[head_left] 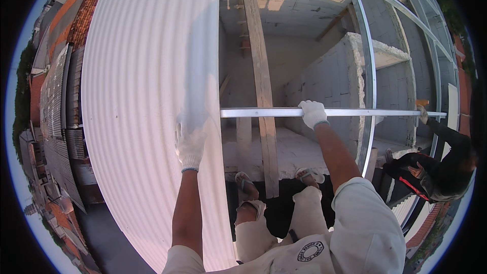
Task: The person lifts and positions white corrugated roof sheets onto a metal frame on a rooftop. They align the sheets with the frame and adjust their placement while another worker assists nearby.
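Note:
My left hand [190, 141], in a white glove, rests on a white corrugated roofing sheet [142, 96] with its fingers stretched out flat, close to the sheet's right edge. In a matching glove, my right hand [313, 113] is wrapped around a long silver metal batten [375, 112]. That batten runs from the edge of the sheet across to the far right, passing over a wooden plank [259, 61]. Toward its right end, a co-worker's gloved hand [423, 114] is at the batten.
The co-worker [436, 172] in dark clothes sits at the right. Metal rafters [368, 45] cross above open rooms with grey block walls [324, 73]. My sandalled feet [248, 185] are on a ledge beside the plank's near end. Neighbouring roofs [56, 91] lie lower at the left.

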`<state>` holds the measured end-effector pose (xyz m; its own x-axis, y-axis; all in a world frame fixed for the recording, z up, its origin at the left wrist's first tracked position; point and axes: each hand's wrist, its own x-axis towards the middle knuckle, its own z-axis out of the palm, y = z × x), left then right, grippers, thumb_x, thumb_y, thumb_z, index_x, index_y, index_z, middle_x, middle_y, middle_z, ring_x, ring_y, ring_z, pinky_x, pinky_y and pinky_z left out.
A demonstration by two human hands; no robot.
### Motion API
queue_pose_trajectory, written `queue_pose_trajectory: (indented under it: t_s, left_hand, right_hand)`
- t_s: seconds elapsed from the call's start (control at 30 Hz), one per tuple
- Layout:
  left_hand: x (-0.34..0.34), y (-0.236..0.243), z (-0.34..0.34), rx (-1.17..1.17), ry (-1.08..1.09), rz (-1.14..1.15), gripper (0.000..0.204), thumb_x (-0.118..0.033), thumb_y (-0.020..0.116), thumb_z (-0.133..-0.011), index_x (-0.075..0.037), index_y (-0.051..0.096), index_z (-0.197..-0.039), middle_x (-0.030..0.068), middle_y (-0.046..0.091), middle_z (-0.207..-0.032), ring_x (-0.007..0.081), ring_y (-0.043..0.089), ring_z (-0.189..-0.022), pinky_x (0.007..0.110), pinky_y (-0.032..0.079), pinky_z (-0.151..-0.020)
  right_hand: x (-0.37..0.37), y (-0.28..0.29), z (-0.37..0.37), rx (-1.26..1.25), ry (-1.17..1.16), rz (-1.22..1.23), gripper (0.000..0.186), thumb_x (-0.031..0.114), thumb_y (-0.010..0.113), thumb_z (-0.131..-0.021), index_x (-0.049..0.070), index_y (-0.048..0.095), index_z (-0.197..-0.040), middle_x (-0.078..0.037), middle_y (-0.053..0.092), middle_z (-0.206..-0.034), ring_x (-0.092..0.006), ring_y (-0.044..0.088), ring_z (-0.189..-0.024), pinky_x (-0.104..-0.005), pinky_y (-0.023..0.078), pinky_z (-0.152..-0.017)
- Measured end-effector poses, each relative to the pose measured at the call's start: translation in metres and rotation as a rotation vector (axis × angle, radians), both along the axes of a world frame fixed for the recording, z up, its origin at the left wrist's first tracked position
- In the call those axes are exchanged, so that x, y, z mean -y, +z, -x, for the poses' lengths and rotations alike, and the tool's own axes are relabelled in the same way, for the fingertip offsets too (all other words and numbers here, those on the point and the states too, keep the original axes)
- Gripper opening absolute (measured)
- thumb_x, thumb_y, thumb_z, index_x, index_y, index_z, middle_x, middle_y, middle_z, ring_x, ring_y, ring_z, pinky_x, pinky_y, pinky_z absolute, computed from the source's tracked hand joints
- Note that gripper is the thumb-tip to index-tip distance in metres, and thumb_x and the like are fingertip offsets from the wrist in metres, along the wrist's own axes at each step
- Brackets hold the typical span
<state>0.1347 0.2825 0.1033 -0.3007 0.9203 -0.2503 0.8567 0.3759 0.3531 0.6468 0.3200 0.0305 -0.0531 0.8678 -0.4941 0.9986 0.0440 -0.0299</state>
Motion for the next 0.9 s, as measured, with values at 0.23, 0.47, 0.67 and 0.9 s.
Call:
queue_pose_trajectory:
  t_s: [0.23, 0.47, 0.67, 0.9]
  left_hand:
    - [-0.076, -0.009, -0.061, -0.153, -0.021, 0.414, 0.146, -0.076, 0.092, -0.071, -0.021, 0.022, -0.187, 0.0245, -0.004, -0.192, 0.0575, -0.002, -0.174, 0.070, 0.004, -0.140]
    - [-0.073, -0.025, -0.058, -0.123, -0.012, 0.319, 0.153, -0.072, 0.097, -0.066, -0.021, 0.017, -0.187, 0.0256, -0.005, -0.192, 0.0581, -0.004, -0.174, 0.071, 0.003, -0.140]
    - [-0.076, -0.016, -0.067, -0.111, 0.004, 0.339, 0.156, -0.069, 0.099, -0.063, -0.022, 0.017, -0.187, 0.0249, -0.006, -0.192, 0.0561, -0.004, -0.175, 0.067, 0.002, -0.141]
    - [-0.084, -0.014, -0.066, -0.097, 0.057, 0.361, 0.158, -0.067, 0.100, -0.062, -0.025, 0.013, -0.188, 0.0234, -0.009, -0.192, 0.0555, -0.005, -0.175, 0.070, 0.005, -0.140]
  right_hand:
    - [-0.004, 0.007, 0.006, 0.041, -0.035, 0.031, 0.034, 0.013, 0.072, -0.104, 0.024, 0.077, -0.135, -0.005, 0.078, -0.131, -0.0269, 0.074, -0.129, -0.0433, 0.058, -0.109]
    - [-0.005, 0.003, 0.007, 0.057, -0.067, 0.029, 0.034, 0.015, 0.077, -0.098, 0.025, 0.079, -0.131, -0.003, 0.079, -0.124, -0.0271, 0.075, -0.123, -0.0418, 0.057, -0.109]
    - [-0.005, 0.001, 0.001, 0.035, -0.064, 0.066, 0.027, 0.017, 0.077, -0.101, 0.021, 0.078, -0.127, -0.004, 0.079, -0.128, -0.0287, 0.075, -0.126, -0.0435, 0.059, -0.109]
    - [-0.008, 0.012, 0.002, 0.009, -0.036, 0.016, 0.025, 0.019, 0.080, -0.099, 0.021, 0.079, -0.123, -0.004, 0.081, -0.125, -0.0273, 0.076, -0.123, -0.0422, 0.059, -0.105]
